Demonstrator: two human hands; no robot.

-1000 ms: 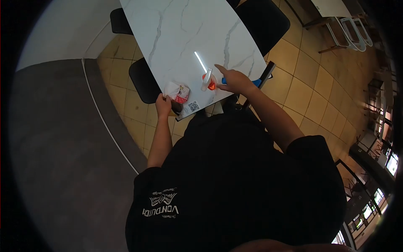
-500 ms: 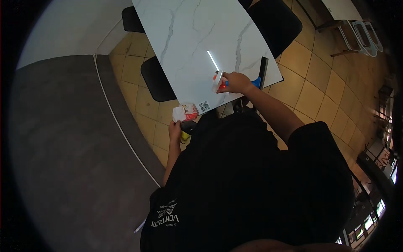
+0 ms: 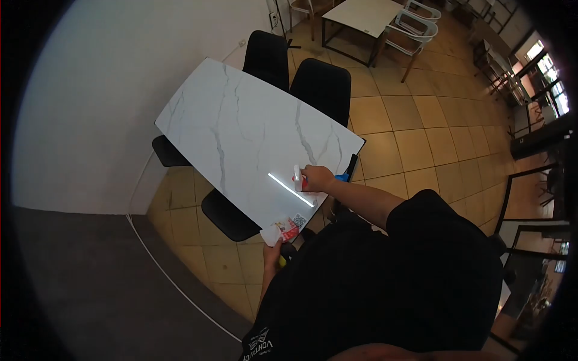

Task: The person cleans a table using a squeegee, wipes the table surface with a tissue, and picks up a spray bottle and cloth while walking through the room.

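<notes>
My right hand (image 3: 319,178) is closed around what looks like a spray bottle (image 3: 297,178), with a pale, shiny top and red parts, over the near part of the marble-patterned table (image 3: 253,132). Its lower part is hidden by the hand. At the table's near left corner, my left hand (image 3: 273,249) grips a soft white-and-red packet (image 3: 288,229), which lies partly over the edge. A printed QR code (image 3: 299,221) sits right beside the packet. Beyond my right wrist, a squeegee (image 3: 353,165) with a dark bar and blue part rests at the table's right edge.
Black chairs (image 3: 322,90) stand along the far side, and others (image 3: 232,215) on the left. A wall (image 3: 84,120) rises at left. Farther back are another table (image 3: 361,17) and white chairs (image 3: 415,30). A bright light reflection crosses the tabletop.
The view has tilted up and turned, showing more of the table and room. Both hands keep their hold; the right hand has turned with the bottle above the table.
</notes>
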